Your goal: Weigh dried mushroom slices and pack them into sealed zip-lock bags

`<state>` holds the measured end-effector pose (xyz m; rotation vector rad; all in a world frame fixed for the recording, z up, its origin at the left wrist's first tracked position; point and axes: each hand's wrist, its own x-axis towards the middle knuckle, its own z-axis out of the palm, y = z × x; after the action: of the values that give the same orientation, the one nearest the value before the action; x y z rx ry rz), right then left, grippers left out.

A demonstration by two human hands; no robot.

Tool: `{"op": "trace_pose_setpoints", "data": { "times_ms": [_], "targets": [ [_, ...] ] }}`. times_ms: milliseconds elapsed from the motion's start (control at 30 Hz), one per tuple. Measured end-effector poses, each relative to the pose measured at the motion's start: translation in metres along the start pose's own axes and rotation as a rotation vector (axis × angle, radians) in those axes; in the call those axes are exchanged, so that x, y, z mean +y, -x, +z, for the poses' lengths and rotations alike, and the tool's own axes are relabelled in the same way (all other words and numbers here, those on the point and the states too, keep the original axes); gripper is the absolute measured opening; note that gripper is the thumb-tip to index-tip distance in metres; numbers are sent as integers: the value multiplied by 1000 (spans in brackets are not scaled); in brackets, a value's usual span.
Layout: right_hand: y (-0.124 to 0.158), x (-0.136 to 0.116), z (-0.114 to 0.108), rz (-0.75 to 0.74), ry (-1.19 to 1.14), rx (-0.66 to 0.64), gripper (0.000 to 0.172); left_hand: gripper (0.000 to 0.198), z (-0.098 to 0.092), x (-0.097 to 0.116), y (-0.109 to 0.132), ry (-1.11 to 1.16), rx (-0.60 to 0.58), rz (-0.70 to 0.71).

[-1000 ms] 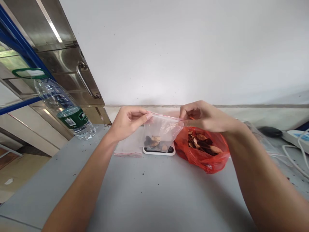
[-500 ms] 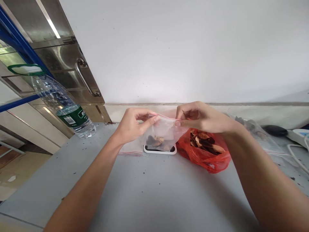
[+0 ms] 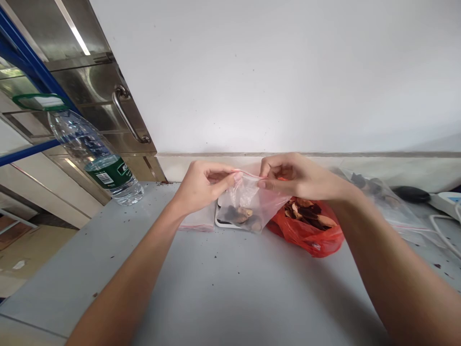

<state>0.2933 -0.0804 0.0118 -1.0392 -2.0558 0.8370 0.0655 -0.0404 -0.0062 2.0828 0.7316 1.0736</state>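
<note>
A clear zip-lock bag (image 3: 248, 202) with a red seal line hangs between my hands, with brown dried pieces lying at its bottom. My left hand (image 3: 209, 185) pinches the left end of the seal between thumb and fingers. At the right part of the same seal, my right hand (image 3: 293, 178) pinches with thumb and forefinger. Behind and below the bag is a white-rimmed scale (image 3: 220, 223), partly hidden. Flat zip-lock bags (image 3: 196, 221) lie left of the scale. A red plastic bag (image 3: 313, 240) full of dark and tan dried slices stands open below my right hand.
A large water bottle (image 3: 110, 170) with a green label stands at the table's left edge. To the right are a filled clear bag (image 3: 382, 197), a black rounded object (image 3: 410, 194) and a white device with a cable (image 3: 444, 204). A white wall (image 3: 288, 86) rises behind the table.
The zip-lock bag has shifted slightly right and its lower end has swung right, showing more of the dried pieces. Both hands keep their pinch on the seal.
</note>
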Motion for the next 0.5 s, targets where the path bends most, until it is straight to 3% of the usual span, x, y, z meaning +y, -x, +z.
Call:
{"op": "trace_pose_setpoints", "data": {
  "times_ms": [100,267,500],
  "targets": [
    [0,-3,2,14,7,-23,31,21,2,0,0,10,-9,-23],
    [-1,0,3,-127,75,17,29,23,2,1,0,27,-24,-35],
    [2,-7,4,-3,41,34,30,19,3,3,0,66,-20,11]
  ]
}}
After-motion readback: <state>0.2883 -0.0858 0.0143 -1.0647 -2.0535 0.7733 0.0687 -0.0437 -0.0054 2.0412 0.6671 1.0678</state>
